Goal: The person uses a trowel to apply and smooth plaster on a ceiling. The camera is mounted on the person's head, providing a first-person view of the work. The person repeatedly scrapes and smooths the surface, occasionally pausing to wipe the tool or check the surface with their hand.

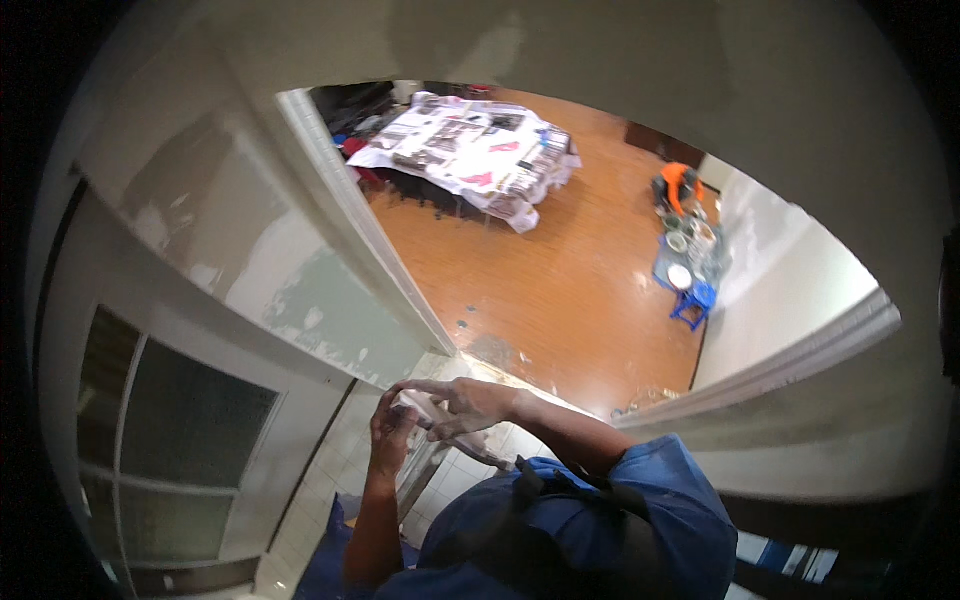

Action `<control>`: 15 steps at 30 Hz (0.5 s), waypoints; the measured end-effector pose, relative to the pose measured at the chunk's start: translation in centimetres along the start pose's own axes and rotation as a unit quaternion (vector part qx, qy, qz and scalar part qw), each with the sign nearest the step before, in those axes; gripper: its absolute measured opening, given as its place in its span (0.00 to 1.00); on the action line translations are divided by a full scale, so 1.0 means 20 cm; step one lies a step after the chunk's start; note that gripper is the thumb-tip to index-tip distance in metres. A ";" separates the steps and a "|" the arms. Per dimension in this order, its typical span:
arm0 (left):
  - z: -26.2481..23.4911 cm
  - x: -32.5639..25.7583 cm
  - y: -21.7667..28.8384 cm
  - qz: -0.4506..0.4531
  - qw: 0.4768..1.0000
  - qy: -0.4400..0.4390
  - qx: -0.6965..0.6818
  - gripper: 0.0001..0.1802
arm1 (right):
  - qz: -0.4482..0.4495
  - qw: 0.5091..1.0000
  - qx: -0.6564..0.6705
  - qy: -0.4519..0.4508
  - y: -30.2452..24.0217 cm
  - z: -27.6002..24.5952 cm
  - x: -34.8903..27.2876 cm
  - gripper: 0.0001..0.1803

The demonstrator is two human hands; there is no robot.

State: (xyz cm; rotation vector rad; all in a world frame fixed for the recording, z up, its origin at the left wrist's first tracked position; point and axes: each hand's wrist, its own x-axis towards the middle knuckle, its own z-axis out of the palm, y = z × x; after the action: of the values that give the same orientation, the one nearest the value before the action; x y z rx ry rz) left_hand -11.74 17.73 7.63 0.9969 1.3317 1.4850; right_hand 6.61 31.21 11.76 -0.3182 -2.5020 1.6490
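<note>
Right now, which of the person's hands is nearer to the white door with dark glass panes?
The left. The left hand is to the right of the white door; the right hand is farther right, beyond the left hand.

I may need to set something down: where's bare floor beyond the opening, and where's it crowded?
Widest bare patch: the brown floor between the sheet-covered table and the blue stool. Containers and a crouching person crowd the right wall. Small scraps lie on the near side. Nearer, the left hand and right hand meet at a pale object.
</note>
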 end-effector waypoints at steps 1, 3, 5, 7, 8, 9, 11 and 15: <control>0.02 0.01 0.00 -0.003 1.000 -0.008 0.004 0.25 | 0.002 1.000 0.000 0.014 0.01 0.00 -0.04 0.54; 0.05 0.05 0.01 -0.033 0.999 -0.034 0.023 0.27 | 0.003 0.999 -0.002 0.036 0.01 -0.02 -0.07 0.54; 0.02 0.05 0.03 -0.026 0.998 -0.054 0.008 0.31 | 0.000 0.999 0.013 0.032 0.01 0.01 -0.06 0.55; 0.05 0.08 0.03 -0.005 0.997 -0.078 -0.022 0.36 | -0.003 0.999 -0.009 0.040 0.05 0.00 -0.07 0.55; 0.04 0.08 0.01 -0.004 0.995 -0.096 -0.032 0.38 | -0.002 0.998 -0.009 0.062 0.06 0.01 -0.08 0.55; 0.03 0.11 -0.01 -0.002 0.992 -0.116 -0.040 0.40 | -0.002 0.996 -0.008 0.087 0.08 0.03 -0.09 0.54; 0.01 0.13 -0.14 0.026 0.992 -0.122 -0.029 0.41 | 0.012 0.991 -0.013 0.135 0.11 0.06 -0.14 0.54; 0.01 0.14 -0.36 -0.057 0.957 -0.172 0.228 0.29 | 0.003 0.963 0.040 0.266 0.20 0.08 -0.32 0.49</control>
State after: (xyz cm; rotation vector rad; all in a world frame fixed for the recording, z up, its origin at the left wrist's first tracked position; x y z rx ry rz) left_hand -11.62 20.68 0.60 1.3724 1.4710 0.8773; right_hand 12.83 29.85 7.50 -0.6595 -2.0300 1.4215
